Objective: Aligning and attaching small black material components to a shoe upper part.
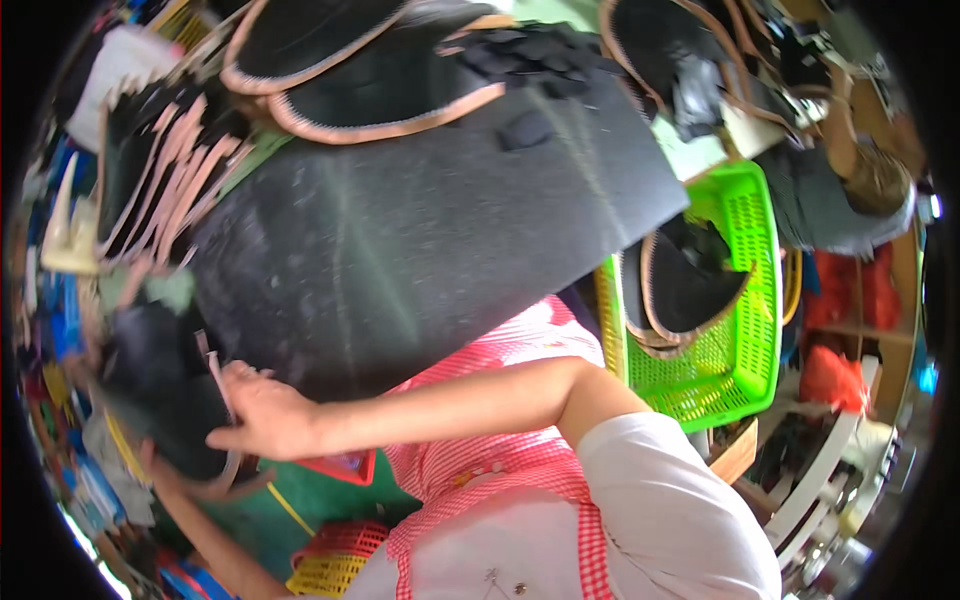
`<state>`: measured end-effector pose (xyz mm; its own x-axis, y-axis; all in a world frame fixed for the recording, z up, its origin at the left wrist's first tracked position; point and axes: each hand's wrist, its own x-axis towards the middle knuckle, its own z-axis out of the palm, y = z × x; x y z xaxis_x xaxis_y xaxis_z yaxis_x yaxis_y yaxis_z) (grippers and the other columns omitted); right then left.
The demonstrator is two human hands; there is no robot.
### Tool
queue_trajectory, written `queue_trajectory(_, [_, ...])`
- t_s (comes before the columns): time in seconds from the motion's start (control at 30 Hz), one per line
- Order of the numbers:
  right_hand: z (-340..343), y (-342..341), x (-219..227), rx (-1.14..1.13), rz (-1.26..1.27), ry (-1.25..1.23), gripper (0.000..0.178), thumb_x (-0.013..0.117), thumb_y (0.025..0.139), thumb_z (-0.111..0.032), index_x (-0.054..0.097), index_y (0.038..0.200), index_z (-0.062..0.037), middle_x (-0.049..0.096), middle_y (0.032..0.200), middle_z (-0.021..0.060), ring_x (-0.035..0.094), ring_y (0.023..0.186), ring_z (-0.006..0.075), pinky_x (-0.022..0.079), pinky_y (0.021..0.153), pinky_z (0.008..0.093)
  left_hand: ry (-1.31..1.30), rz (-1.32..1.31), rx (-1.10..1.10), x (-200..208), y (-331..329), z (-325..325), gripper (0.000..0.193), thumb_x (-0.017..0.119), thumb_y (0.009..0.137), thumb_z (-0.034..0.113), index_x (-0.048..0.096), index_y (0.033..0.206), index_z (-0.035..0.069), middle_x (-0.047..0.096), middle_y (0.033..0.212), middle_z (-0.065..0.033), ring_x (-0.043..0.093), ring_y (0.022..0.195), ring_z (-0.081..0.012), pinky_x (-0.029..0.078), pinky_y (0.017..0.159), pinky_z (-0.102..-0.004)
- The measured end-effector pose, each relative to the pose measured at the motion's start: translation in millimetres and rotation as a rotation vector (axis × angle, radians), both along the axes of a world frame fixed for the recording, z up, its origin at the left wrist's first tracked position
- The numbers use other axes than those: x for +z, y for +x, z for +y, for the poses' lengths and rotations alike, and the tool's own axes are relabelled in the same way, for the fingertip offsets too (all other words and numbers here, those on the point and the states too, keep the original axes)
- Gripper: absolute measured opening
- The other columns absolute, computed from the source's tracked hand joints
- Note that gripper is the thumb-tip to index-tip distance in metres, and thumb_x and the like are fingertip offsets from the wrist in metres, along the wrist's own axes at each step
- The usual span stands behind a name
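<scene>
A black curved panel [165, 380] with a pinkish-tan edging strip is at the left end of the black table, smeared by motion. My right arm reaches across my body, and my right hand [268, 412] is closed on the panel's right edge, thumb spread below the fingers. At the lower left, my left hand [155, 468] grips the panel's near left side; its fingers are partly hidden and blurred. Just beyond stands a bunch of similar black panels [170, 180] with tan edges.
More edged black panels [380, 115] lie on the far part of the black tabletop [450, 220], near small black scraps [540, 60]. A bright green basket [755, 300] holding panels stands to the right. Another person [830, 195] works at the far right. Below me is a yellow basket [325, 575].
</scene>
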<state>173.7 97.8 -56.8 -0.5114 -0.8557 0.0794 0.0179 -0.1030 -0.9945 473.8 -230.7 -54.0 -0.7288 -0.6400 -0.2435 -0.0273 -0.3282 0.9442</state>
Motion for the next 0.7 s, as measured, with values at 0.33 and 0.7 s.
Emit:
queue_trajectory(0.33, [293, -191, 84, -0.037, -0.256, 0.463, 0.037, 0.090, 0.079, -0.020, 0.076, 0.106, 0.0017, 0.077, 0.099, 0.0045, 0.071, 0.088, 0.0109, 0.057, 0.079, 0.0256, 0.463, 0.387, -0.611, 15, -278, 265, 0.055, 0.053, 0.095, 0.021, 0.051, 0.145, -0.003, 0.062, 0.138, -0.0203, 0.064, 0.122, -0.0326, 0.050, 0.109, -0.0469])
queue_trajectory(0.7, [690, -251, -64, -0.722, -0.188, 0.846, 0.061, 0.089, 0.069, -0.005, 0.067, 0.125, 0.0005, 0.074, 0.110, 0.0072, 0.069, 0.100, 0.0198, 0.054, 0.095, 0.0362, -0.641, 0.196, -1.327, 41, -463, 499, 0.029, 0.066, 0.095, 0.014, 0.073, 0.123, 0.014, 0.078, 0.106, -0.0094, 0.076, 0.090, -0.0243, 0.060, 0.081, -0.0368])
